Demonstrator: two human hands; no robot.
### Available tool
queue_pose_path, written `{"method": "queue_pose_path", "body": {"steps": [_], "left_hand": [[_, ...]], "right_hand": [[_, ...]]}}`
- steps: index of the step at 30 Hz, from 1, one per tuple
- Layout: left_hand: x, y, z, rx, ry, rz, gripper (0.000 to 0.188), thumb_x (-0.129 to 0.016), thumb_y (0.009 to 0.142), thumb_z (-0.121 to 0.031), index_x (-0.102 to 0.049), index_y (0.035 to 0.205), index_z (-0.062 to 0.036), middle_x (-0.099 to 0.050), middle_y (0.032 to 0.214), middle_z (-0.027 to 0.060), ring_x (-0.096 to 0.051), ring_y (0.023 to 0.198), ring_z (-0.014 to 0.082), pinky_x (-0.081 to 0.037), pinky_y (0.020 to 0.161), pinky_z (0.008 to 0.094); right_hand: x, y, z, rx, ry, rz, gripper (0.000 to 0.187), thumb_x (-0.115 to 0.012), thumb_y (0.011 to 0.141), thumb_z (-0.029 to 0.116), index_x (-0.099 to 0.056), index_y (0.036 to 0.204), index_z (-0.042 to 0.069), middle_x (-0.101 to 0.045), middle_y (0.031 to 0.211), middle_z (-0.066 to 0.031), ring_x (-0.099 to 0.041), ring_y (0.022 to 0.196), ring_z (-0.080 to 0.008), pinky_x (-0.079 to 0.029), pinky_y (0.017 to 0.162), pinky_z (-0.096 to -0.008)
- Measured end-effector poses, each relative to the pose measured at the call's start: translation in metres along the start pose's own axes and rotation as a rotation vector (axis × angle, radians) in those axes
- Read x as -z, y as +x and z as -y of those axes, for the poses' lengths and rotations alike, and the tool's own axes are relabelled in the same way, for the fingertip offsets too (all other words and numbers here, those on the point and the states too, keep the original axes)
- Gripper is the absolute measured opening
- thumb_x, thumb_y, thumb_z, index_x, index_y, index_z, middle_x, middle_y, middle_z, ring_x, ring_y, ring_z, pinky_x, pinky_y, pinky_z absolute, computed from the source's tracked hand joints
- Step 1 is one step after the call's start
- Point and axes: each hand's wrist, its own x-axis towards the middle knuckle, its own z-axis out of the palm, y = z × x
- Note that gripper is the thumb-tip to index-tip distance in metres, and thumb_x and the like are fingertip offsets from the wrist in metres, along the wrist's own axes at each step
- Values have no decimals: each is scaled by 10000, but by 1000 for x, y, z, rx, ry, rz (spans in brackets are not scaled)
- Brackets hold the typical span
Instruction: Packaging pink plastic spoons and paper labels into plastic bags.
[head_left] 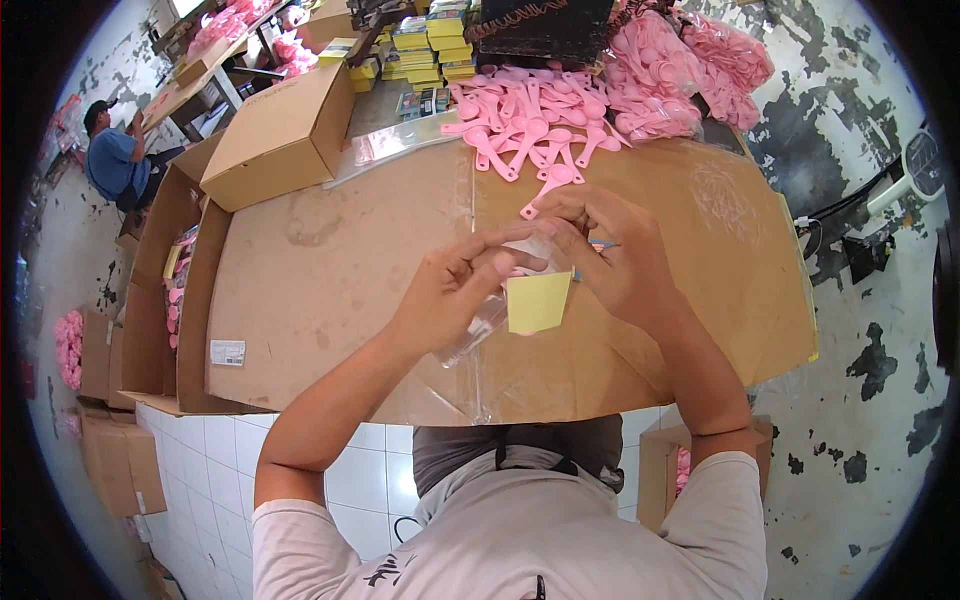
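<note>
Pale shirt front (580, 540) nearest; left hand (438, 292) and right hand (628, 255) close together at a clear bag (480, 325) and yellow card (539, 302).

Left hand curls around the bag; overlapping fingers hide exactly what the right hand grips. The card sits between them, above the cardboard tabletop (330, 310); a slack pinch could drop it, and limp film could catch its edge. Just beyond, one pink spoon (557, 177) lies near enough for a careless sweep to knock it.
</note>
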Motion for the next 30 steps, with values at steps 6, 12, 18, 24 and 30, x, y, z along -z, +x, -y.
{"method": "queue_pose_path", "body": {"steps": [6,12,18,24,30], "left_hand": [[5,3,24,-77,231,-29,334,-614,1027,-135,-626,1346,-36,-758,1071,90,-664,918,74,-545,762,252],[3,0,22,-130,389,-152,346,-628,993,-91,-628,1328,-5,-776,908,101,-700,791,87,-552,755,258],[-3,-2,25,-293,584,-174,428,-667,943,-65,-582,1351,32,-769,879,166,-766,784,185,-582,720,303],[-3,-3,26,-226,702,-75,467,-680,934,-99,-564,1368,30,-761,882,180,-767,755,258,-602,692,339],[4,0,14,-85,504,-56,449,-657,969,-55,-567,1402,21,-777,961,117,-713,851,98,-559,803,272]], "right_hand": [[-1,-4,-1,-50,10,10,214,-700,910,74,-696,1118,24,-703,990,-124,-679,807,-225,-532,699,-343],[-8,-2,5,472,-597,-102,218,-720,782,88,-676,995,79,-617,1094,-71,-599,1087,-270,-451,912,-401],[-21,0,-7,572,-819,-11,207,-660,754,156,-645,928,43,-608,1030,-77,-598,1086,-255,-447,912,-388],[-28,3,-20,531,-812,45,169,-674,751,147,-627,880,48,-600,975,-85,-584,1019,-266,-444,914,-386],[5,11,-39,377,-661,-176,154,-667,796,82,-618,940,56,-582,913,-81,-589,907,-221,-470,797,-376]]}}
